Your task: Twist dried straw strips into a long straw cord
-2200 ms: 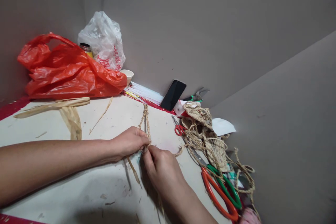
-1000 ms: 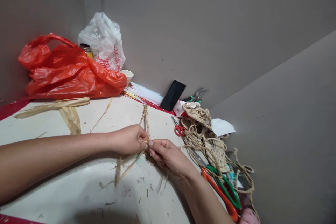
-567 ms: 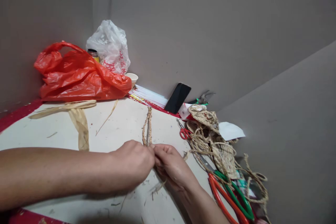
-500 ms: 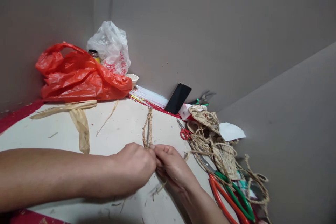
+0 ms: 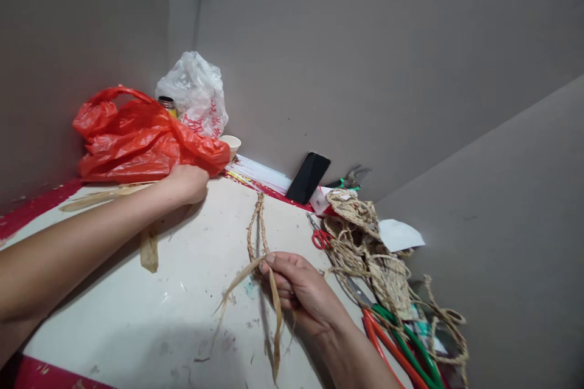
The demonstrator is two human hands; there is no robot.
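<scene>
My right hand (image 5: 303, 285) pinches a twisted cord of dried plant fibre (image 5: 250, 234) between thumb and fingers. The cord forms a narrow loop pointing away from me, and loose flat strand ends (image 5: 276, 328) hang below the thumb. My left hand (image 5: 189, 183) is curled low over the table, just in front of a red plastic bag (image 5: 132, 146). Its fingertips face away from view, so anything in them is hidden. Under the left forearm lie pale dried leaf strips (image 5: 149, 252), partly covered by the arm.
To the right are a heap of fibre cord (image 5: 365, 243), small red-handled scissors (image 5: 322, 238) and large shears with red and green handles (image 5: 392, 340). A phone (image 5: 309, 177) leans at the back, near pliers (image 5: 353, 177), a cup (image 5: 232, 144) and a white plastic bag (image 5: 194, 91).
My left hand has left the cord and moved up and left, to where a thin leaf strip lay. My right hand stays on the cord, whose loose ends now show.
</scene>
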